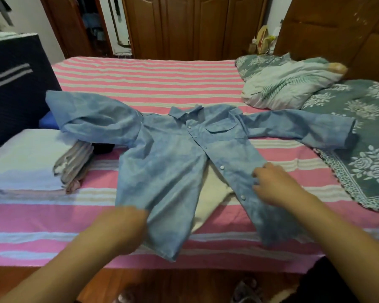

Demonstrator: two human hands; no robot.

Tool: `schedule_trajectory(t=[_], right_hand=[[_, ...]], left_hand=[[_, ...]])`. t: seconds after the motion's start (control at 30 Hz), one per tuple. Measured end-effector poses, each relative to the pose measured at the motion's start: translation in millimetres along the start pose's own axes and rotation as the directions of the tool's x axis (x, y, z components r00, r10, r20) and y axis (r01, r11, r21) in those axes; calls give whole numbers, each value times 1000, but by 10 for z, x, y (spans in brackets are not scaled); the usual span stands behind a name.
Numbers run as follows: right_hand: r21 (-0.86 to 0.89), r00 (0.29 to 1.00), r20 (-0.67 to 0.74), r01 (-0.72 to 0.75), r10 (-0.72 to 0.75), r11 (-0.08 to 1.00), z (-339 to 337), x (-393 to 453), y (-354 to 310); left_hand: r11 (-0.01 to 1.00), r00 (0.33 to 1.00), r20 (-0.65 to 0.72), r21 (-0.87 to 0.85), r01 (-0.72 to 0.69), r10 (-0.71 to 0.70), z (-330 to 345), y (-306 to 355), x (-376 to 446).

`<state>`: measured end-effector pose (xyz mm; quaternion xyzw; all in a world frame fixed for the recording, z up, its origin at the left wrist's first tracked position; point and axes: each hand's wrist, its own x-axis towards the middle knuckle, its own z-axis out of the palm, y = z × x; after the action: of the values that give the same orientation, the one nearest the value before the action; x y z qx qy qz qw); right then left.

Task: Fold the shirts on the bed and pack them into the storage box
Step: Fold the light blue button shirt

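a light blue button shirt (171, 149) lies spread face up on the pink striped bed (140, 75), sleeves out to both sides and its lower front parted. the right hand (271, 184) rests on the right front panel with fingers extended. the left hand (123, 226) is blurred at the left hem, so i cannot tell its grip.

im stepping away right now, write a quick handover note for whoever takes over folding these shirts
Left hand: blurred, at the blue shirt's lower left hem; grip unclear.
Right hand: fingers spread, resting on the shirt's right front panel.
Shirt: face up on the striped bed, sleeves out, lower front open over a cream garment.
Folded clothes lie to the left.
Done: shirt spread.
Left: fold it, pack it. Storage box not clearly identifiable.
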<state>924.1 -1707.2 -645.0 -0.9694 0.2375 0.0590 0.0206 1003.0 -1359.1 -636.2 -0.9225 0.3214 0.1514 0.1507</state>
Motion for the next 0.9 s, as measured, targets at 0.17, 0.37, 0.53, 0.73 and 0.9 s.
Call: schedule_trajectory(t=[0.17,0.37,0.53,0.73,0.9], right_hand=[[304,990,-84,135,-115,943,215,323,-551],[112,988,-152,-4,21,994,667,663,-639],[140,987,-162,1,21,990,514,771,-651],[610,975,-172,-10,144,792,157,778,-493],[780,979,-138,16,148,626,264,780,-666]], left_hand=[[811,955,-295,-555,-187,19,-120,614,686],[860,917,-352,-509,-18,-189,46,975,1323],[842,930,-289,-538,39,-228,-63,833,1632],[-213,994,91,-974,76,-61,-304,448,1553],[-230,991,96,-966,115,90,-196,545,1669]])
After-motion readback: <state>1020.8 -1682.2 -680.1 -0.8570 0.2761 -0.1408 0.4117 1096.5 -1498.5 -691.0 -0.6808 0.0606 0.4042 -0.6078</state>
